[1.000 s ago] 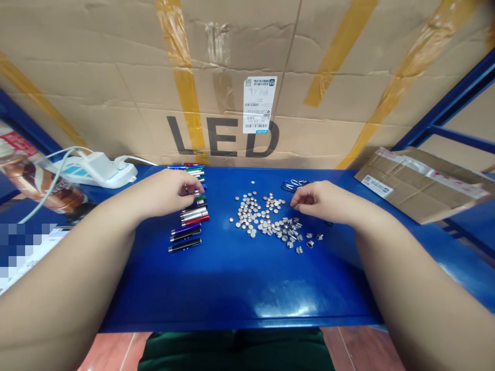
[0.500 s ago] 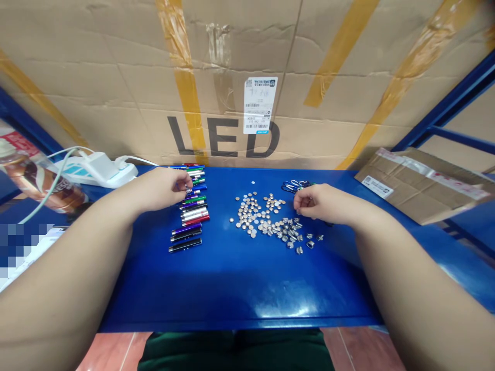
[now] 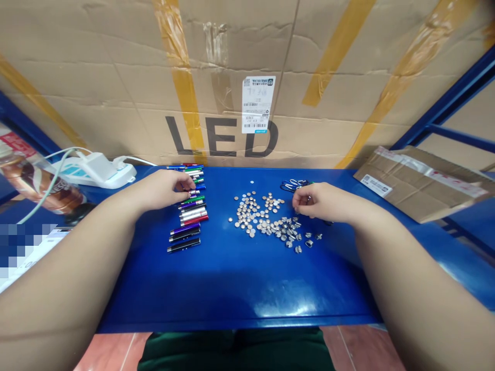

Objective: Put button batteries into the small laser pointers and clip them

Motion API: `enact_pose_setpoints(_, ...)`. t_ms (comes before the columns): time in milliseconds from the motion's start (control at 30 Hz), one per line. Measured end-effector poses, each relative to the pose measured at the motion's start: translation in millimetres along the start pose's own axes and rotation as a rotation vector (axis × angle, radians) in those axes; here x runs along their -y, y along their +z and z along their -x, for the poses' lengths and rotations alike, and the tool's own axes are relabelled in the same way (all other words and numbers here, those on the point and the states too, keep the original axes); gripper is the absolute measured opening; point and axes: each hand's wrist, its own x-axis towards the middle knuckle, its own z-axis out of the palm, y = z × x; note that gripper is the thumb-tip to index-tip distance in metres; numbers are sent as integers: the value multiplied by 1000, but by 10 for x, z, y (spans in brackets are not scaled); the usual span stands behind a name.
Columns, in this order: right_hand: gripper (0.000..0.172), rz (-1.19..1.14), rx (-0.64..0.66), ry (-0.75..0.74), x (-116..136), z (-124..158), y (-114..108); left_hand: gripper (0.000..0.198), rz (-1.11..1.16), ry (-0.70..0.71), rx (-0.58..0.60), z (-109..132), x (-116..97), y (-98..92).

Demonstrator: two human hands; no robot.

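Observation:
My left hand [image 3: 172,188] is over a column of slim pen-shaped metal tubes [image 3: 194,212] in black, purple, red, silver, green and blue. Its thumb and fingers close around the end of one tube in the upper part of the column; the grip is partly hidden. To the right, my right hand [image 3: 312,201] hovers with curled fingers, thumb and fingertips together. Whatever is between them cannot be made out. Beside it lie many small round metal discs [image 3: 244,212], and close below are shiny silver metal pieces [image 3: 290,231]. Several carabiner clips [image 3: 292,184] lie just behind this hand.
A large cardboard box [image 3: 139,93] marked LED stands behind the blue table [image 3: 232,288]. On the left are a white power strip [image 3: 96,172] with cables and a brown drink bottle [image 3: 42,180]. A smaller carton [image 3: 421,180] sits at the right by a blue metal frame.
My left hand has shifted slightly right and down along the tubes, its fingers still bent. My right hand stays almost in place. The whole view has moved a little.

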Motion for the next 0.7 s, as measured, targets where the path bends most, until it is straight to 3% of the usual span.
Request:
enact_pose_setpoints(167, 17, -50, 26, 30, -21, 10, -20, 49, -23, -112, 70, 14, 68, -41)
enact_pose_setpoints(367, 21, 25, 64, 15, 22, 13, -35, 42, 42, -145, 92, 1, 24, -25)
enact_pose_setpoints(533, 24, 18, 77, -128, -10, 4, -24, 40, 58, -115, 74, -6, -14, 1)
enact_pose_setpoints(700, 24, -36, 84, -128, -22, 19, -5, 31, -14, -136, -47, -12, -9, 5)
